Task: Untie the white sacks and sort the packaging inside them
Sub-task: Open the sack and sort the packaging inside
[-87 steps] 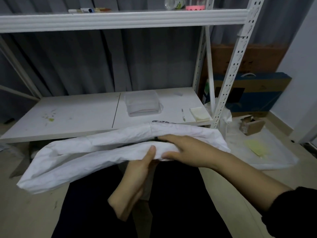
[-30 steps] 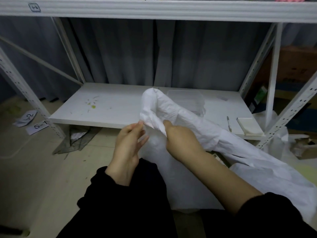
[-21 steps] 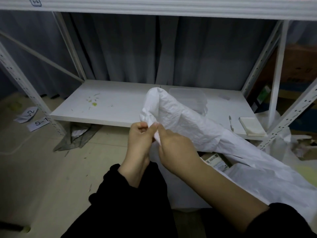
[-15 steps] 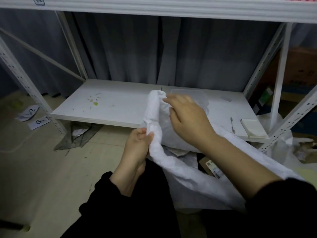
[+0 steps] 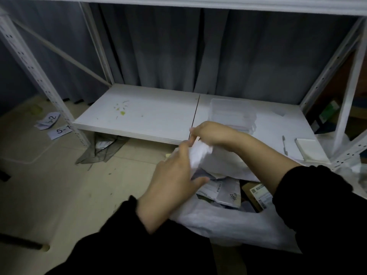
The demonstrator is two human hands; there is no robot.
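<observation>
Clearly the untying looks done; the step in hand is spreading the mouth, and sorting has not begun. Far left, paper labels [image 5: 59, 131] lie on the floor by the rack leg, with the shelf [image 5: 149, 114] just behind. The left hand [image 5: 172, 179] curls round the bunched rim of the sack [image 5: 222, 221], which sits low in front of the person, below the shelf edge. The right hand [image 5: 212, 133] pinches the same rim from above, touching the left fingertips. Under both hands the mouth gapes, and packaging [image 5: 222, 190] shows inside — flat mailers and a labelled box. Further right on the shelf stand a tub [image 5: 231, 111], a pen [image 5: 284, 144] and a pad [image 5: 309, 150]. Next, I judge, the hands must pull apart to fold the rim down, so one can let go and lift out the top mailer.
</observation>
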